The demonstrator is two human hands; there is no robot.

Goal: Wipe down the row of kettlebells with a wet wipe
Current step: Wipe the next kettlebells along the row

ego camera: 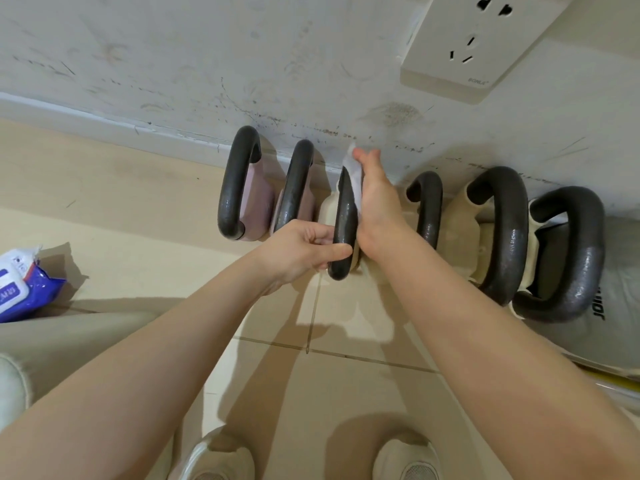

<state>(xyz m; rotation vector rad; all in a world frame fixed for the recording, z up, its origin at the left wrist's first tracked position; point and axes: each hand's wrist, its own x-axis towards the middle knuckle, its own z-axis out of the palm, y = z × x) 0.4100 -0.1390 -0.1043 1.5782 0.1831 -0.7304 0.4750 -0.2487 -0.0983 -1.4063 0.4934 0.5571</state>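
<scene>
Down by our shoes (pixel 221 455) the tiled floor (pixel 346 393) carries everything. Six kettlebells stand in a row along the foot of the wall (pixel 173 64), and we work on the third kettlebell (pixel 344 220) from the left, cream-bodied with a dark handle. Our left hand (pixel 301 252) is clamped round the near end of that handle, thumb over the top. Our right hand (pixel 377 202) presses a white wet wipe (pixel 353 174) flat against the handle's right side, fingers closed on the wipe. Two pink kettlebells (pixel 256 199) stand to the left, three larger ones (pixel 502 237) to the right. A blue pack of wipes (pixel 20 285) lies well apart at the left edge, and a wall socket (pixel 474 46) sits above.
</scene>
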